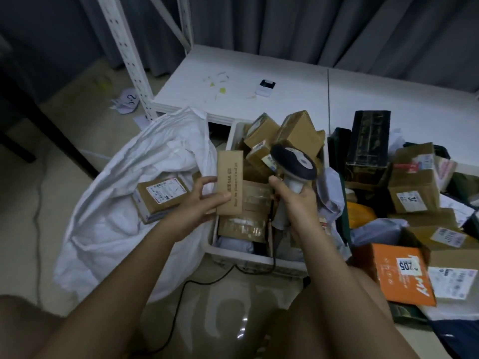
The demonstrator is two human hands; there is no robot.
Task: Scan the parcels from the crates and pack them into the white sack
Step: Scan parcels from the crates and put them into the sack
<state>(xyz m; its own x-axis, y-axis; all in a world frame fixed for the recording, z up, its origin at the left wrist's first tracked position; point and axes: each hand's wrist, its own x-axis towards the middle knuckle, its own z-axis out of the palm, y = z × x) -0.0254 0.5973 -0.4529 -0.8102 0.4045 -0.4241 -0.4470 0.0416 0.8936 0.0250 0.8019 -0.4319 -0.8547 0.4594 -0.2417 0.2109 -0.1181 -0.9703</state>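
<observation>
The left hand [201, 200] pinches a slim brown box [230, 181] upright over the white crate [259, 259]; the right hand [293, 200] curls its fingers round the scanner [294, 161] handle

The slim box [230, 181] I hold is plain tan with dark lettering. My scanner [294, 165] is white with a dark grey head. The sack [103, 224] and crate [256, 260] are white; one parcel [400, 274] is bright orange with white writing.
</observation>
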